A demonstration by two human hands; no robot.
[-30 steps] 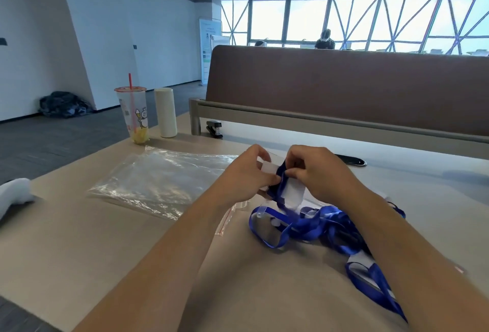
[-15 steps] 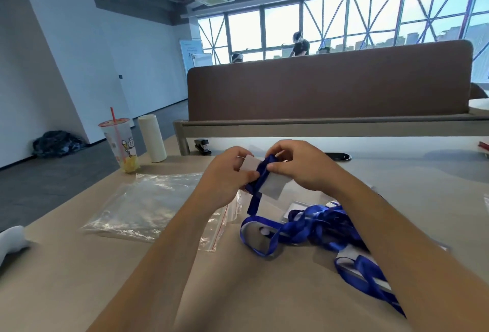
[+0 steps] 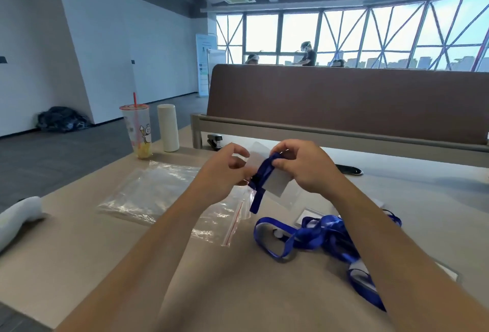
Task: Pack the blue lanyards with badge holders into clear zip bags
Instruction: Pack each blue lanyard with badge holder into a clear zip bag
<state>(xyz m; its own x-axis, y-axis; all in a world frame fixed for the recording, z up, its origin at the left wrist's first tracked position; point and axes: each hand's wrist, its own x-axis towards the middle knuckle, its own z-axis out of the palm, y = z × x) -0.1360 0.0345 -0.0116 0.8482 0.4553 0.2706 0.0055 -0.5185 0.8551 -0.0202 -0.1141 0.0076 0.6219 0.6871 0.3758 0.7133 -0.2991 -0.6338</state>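
Above the table my right hand (image 3: 304, 166) pinches a clear badge holder (image 3: 274, 182) with its blue lanyard (image 3: 260, 181) wrapped around it; the strap's end hangs down below. My left hand (image 3: 225, 170) is beside it with curled fingers, and its fingertips seem to touch the holder's left edge near the clip. A pile of further blue lanyards with badge holders (image 3: 325, 236) lies on the table under my right forearm. A stack of clear zip bags (image 3: 164, 194) with red seal strips lies flat to the left.
At the back left stand a plastic cup with a red straw (image 3: 137, 133) and a white cylinder (image 3: 168, 128). A black stapler (image 3: 214, 140) and a dark flat object (image 3: 349, 170) lie by the brown partition (image 3: 344, 101). A white object (image 3: 18, 215) rests at the table's left edge.
The holder with its wrapped lanyard has been lifted higher off the pile, and the strap's loose end now hangs free. My left hand's grip has loosened. The camera tilted upward.
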